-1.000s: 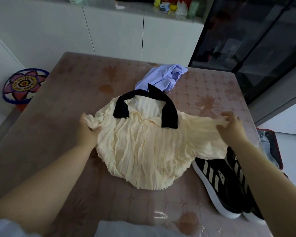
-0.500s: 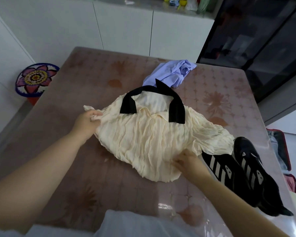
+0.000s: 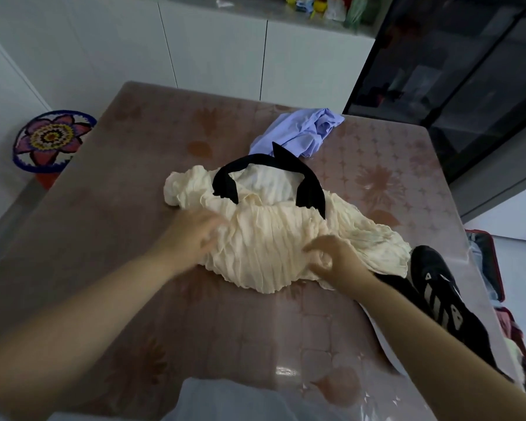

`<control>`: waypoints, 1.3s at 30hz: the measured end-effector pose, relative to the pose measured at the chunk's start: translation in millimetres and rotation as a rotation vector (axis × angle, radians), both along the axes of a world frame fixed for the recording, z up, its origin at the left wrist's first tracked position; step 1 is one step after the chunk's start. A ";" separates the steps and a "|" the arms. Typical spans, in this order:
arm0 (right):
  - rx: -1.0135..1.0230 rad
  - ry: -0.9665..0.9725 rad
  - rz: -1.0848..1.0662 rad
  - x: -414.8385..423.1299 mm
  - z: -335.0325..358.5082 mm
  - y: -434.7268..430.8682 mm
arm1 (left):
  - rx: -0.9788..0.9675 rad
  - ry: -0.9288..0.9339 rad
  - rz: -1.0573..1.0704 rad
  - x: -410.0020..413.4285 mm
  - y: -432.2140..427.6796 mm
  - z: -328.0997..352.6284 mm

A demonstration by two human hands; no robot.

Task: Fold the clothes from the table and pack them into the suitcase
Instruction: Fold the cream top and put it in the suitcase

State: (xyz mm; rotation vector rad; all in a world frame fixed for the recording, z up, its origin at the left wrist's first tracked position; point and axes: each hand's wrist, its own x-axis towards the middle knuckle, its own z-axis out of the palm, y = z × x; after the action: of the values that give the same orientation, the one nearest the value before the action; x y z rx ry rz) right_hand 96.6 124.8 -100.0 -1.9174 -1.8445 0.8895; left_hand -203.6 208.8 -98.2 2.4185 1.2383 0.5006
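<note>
At the middle of the table (image 3: 104,192) lies the cream blouse (image 3: 271,238), seemingly thin, crinkled and limp, so probably best taken by hem or shoulders; the right hand (image 3: 337,262) pinches its near edge, while the blurred left hand (image 3: 192,238) rests on it, grip unclear.

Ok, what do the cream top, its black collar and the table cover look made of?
The cream top: thin matte crinkled cloth, shown by fine lengthwise ridges; fibre unclear. The black collar: smooth, flat matte fabric, no crinkle. The table cover: probably glossy clear plastic over a floral print, judging by bright glare patches.
</note>
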 end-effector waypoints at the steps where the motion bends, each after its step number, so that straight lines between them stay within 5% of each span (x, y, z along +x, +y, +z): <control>1: -0.087 -0.127 0.067 -0.2 -12.9 -7.3 | -0.029 0.054 -0.134 1.5 -16.9 -8.5; 3: -0.271 -0.344 0.155 -2.7 -30.8 -18.1 | -0.076 0.272 -0.289 4.6 -38.5 -32.1; 5: -0.300 -0.439 0.147 -4.6 -39.0 -17.3 | -0.193 0.467 -0.226 3.0 -43.7 -53.2; 8: -0.257 -0.509 0.165 -4.6 -36.0 -9.8 | -0.198 0.533 -0.153 7.7 -33.0 -61.1; 10: -0.206 -0.567 0.199 -0.7 -34.0 -3.0 | -0.184 0.470 -0.132 12.5 -23.6 -58.2; 15: -0.240 0.085 -0.134 6.7 -0.1 9.6 | -0.140 0.125 0.004 14.4 -0.5 -55.1; 20: -0.209 0.126 -0.147 38.3 53.6 6.2 | -0.518 -0.126 0.238 -4.3 18.6 -19.7; 24: -0.252 0.390 -0.189 49.8 93.1 -3.7 | -0.662 -0.272 0.166 -23.7 30.9 28.7; 26: -0.141 0.303 -0.308 47.3 84.7 1.2 | -0.644 -0.287 0.223 -24.8 39.1 32.4; 29: 0.060 -0.031 -0.442 29.1 57.9 4.3 | -0.440 -0.186 0.350 -21.2 39.1 15.5; 34: -0.046 -0.073 -0.190 -28.1 16.7 -37.3 | -0.088 -0.069 0.085 -17.5 -16.2 -1.3; 39: -0.278 -0.079 -0.139 -72.9 -26.7 -78.2 | -0.276 0.399 -0.077 -50.2 -66.2 -31.7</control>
State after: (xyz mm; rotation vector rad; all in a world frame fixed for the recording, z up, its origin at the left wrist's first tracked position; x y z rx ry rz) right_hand 23.7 46.5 -126.8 -2.2457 -1.6769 1.0853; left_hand -253.9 142.5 -129.8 2.3790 1.2605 -0.1776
